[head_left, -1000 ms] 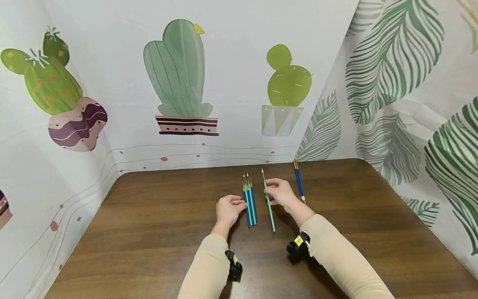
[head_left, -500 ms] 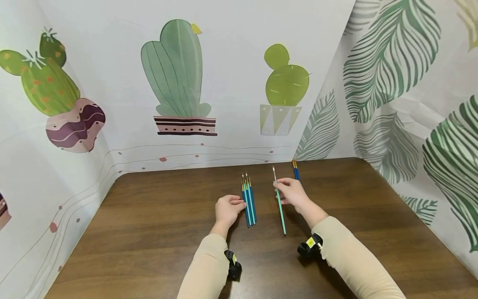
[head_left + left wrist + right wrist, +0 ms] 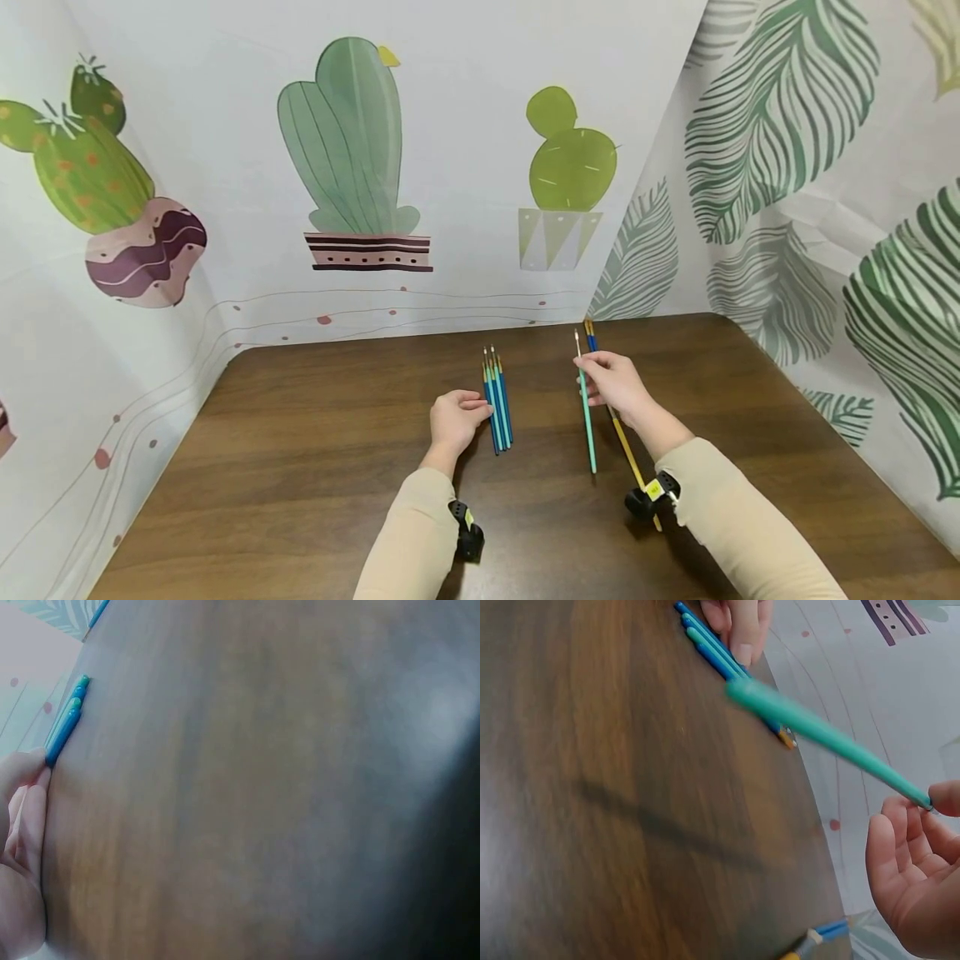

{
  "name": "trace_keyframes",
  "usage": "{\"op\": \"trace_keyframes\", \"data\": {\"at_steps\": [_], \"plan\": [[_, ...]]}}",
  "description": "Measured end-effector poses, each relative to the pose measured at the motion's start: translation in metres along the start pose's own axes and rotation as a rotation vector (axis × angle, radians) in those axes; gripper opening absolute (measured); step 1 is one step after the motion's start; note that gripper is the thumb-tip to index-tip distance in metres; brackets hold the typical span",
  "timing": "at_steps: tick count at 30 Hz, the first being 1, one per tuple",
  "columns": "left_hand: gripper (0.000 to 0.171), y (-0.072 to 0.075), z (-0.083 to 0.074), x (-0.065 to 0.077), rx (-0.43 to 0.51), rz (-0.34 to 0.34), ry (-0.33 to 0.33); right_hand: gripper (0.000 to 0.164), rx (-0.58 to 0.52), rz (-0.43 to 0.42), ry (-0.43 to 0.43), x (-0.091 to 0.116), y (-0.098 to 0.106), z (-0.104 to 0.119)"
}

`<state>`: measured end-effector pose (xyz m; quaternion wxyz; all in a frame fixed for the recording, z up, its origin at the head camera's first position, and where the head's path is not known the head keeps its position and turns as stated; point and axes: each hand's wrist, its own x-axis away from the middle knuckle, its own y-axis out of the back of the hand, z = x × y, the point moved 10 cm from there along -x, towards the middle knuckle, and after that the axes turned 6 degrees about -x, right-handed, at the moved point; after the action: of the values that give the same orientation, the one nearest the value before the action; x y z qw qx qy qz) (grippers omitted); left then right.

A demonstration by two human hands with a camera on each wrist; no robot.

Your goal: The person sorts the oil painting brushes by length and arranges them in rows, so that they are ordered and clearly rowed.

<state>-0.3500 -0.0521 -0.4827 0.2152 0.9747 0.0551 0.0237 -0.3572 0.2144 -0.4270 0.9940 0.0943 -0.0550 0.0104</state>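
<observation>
In the head view my right hand (image 3: 618,385) pinches a slim green paintbrush (image 3: 587,425) between thumb and fingertips, its pale tip pointing away. The right wrist view shows the green handle (image 3: 825,735) raised off the table, with a shadow under it. My left hand (image 3: 453,421) touches the left side of several blue and green paintbrushes (image 3: 498,408) lying side by side, tips away from me. In the right wrist view the left thumb (image 3: 744,634) rests against that row. Only part of the left hand (image 3: 26,825) shows in the left wrist view.
To the right, partly behind my right hand, lie blue lengths with orange ends (image 3: 591,336) and a yellow handle (image 3: 630,454) in line with them. A patterned cloth wall (image 3: 465,167) stands behind the brown wooden table (image 3: 315,467).
My right hand has carried the green paintbrush rightward, away from the row and towards the blue lengths. The yellow handle has come into view beside the right wrist. My left hand stays at the row.
</observation>
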Motion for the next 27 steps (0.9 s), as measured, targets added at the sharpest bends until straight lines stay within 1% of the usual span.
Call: {"op": "trace_keyframes", "data": {"at_steps": [11, 17, 27], "plan": [[0.028, 0.0, 0.0, 0.0, 0.006, 0.011, 0.003, 0.039, 0.042, 0.01, 0.051, 0.011, 0.024, 0.004], [0.028, -0.001, 0.002, 0.0, 0.001, 0.013, 0.014, 0.042, 0.073, -0.01, 0.057, 0.018, 0.037, 0.002], [0.028, -0.001, 0.001, -0.001, -0.005, 0.005, 0.005, 0.042, 0.084, -0.026, 0.056, 0.026, 0.052, -0.008]]}}
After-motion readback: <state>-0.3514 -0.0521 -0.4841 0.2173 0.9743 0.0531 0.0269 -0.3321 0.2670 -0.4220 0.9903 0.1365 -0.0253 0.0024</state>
